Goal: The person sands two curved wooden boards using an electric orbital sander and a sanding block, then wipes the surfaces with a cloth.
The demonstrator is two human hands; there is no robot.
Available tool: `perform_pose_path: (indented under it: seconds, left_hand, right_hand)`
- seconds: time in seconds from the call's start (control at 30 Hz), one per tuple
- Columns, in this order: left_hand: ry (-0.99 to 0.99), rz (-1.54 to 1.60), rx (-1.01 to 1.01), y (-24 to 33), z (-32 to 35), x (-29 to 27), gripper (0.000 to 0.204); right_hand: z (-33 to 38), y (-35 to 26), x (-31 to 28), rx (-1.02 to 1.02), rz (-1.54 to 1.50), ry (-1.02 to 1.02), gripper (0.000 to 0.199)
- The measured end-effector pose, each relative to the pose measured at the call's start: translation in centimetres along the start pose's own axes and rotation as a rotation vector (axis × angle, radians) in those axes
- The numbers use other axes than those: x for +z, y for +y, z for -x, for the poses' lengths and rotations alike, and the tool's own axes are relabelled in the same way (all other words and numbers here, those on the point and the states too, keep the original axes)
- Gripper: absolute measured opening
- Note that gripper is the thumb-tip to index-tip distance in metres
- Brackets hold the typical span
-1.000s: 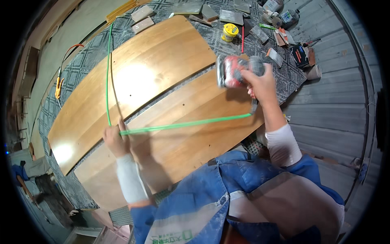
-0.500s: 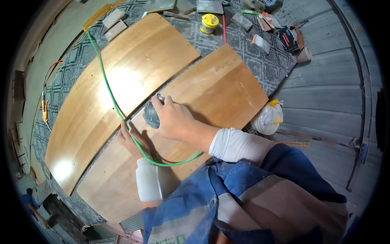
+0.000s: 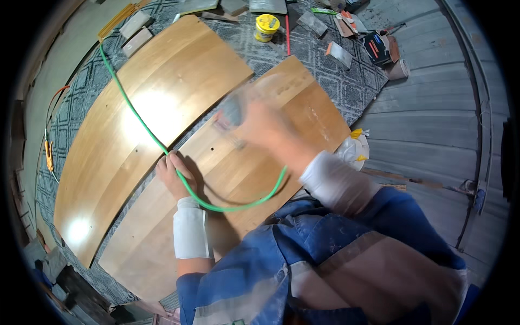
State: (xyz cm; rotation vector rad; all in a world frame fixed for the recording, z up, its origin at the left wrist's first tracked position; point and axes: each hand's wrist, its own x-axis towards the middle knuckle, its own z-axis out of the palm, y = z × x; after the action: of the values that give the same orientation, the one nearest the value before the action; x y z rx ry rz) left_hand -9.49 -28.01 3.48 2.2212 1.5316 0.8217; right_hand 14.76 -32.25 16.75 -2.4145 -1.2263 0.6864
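My right hand [image 3: 260,122], smeared by motion, is wrapped round a dark, round-bodied sander [image 3: 232,111] over the near wooden panel [image 3: 227,162]. Because of the blur, I cannot tell whether the sander touches the wood. At the panel's far-left edge, by the gap, my left hand [image 3: 176,170] has its fingers closed on a green air hose [image 3: 132,111]. The hose crosses the far wooden panel [image 3: 157,92], runs through that hand and loops across the near panel toward my right forearm. Both panels have curved outer edges and small dark holes.
Patterned grey carpet [image 3: 346,89] covers the surface under the panels. Toward the back lie a yellow tub [image 3: 266,27], a red rod [image 3: 287,35] and several rectangular blocks [image 3: 137,42]. A white bag [image 3: 355,149] stands at the right, and an orange-handled air gun [image 3: 49,156] hangs at the left.
My right hand has moved the sander away and to the right along the near panel, and the hose loop has shifted right with it. My left hand stays near the gap.
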Motion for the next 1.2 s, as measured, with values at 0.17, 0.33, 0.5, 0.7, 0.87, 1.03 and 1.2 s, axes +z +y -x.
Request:
perform_pose_path:
  seconds: [0.17,0.33,0.5,0.7,0.87,1.03,1.2]
  left_hand:
    - [-0.011,0.077,-0.040,0.5,-0.4,0.7,0.039]
    - [0.004,-0.123,-0.001,-2.0,0.2,0.8,0.026]
    - [0.002,-0.217,0.039,0.8,-0.8,1.5,0.021]
    - [0.033,-0.268,0.016,0.6,-0.7,1.3,0.018]
    - [-0.016,-0.214,-0.018,0.8,-0.7,0.8,0.018]
    - [-0.042,-0.199,0.039,1.8,-1.3,1.2,0.022]
    - [-0.034,-0.219,0.004,1.8,-1.2,1.5,0.020]
  right_hand:
    - [1.5,-3.0,3.7,-0.228,-0.030,-0.132,0.074]
    - [-4.7,3.7,-3.0,0.068,0.017,0.013,0.077]
    - [-9.1,12.3,-9.7,0.200,-0.021,0.225,0.074]
    - [-4.2,7.0,-3.9,-0.010,0.028,0.047,0.078]
    - [-4.6,6.2,-3.6,-0.006,0.036,0.065,0.073]
    - [-10.8,13.1,-10.8,0.133,-0.176,0.165,0.080]
    - [-6.2,11.9,-7.5,0.013,-0.009,0.118,0.074]
